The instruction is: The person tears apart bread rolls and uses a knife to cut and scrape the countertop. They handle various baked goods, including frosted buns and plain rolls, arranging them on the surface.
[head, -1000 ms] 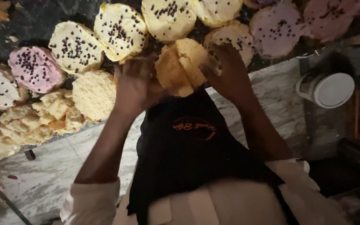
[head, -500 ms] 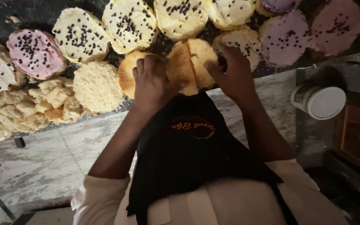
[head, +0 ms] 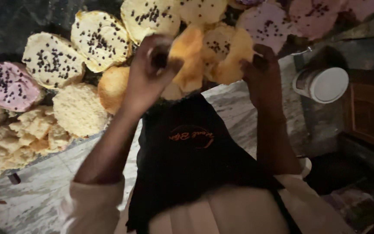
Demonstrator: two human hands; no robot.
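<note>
Hands x2, left grip [head: 150,71] & right grip [head: 262,73] each clutching 1 golden bun [head: 213,58], 2 pink buns [head: 7,84] nearby

golden bun [head: 213,56] — black-speckled, pink bun [head: 5,86]

Pink seeded buns [head: 6,85]: three visible. Pale seeded buns [head: 53,65]: four. White-lidded cup [head: 321,83]: one. Hands: two.

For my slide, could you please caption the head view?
Left hand and right hand hold a golden round bread above seed-topped breads.
</note>
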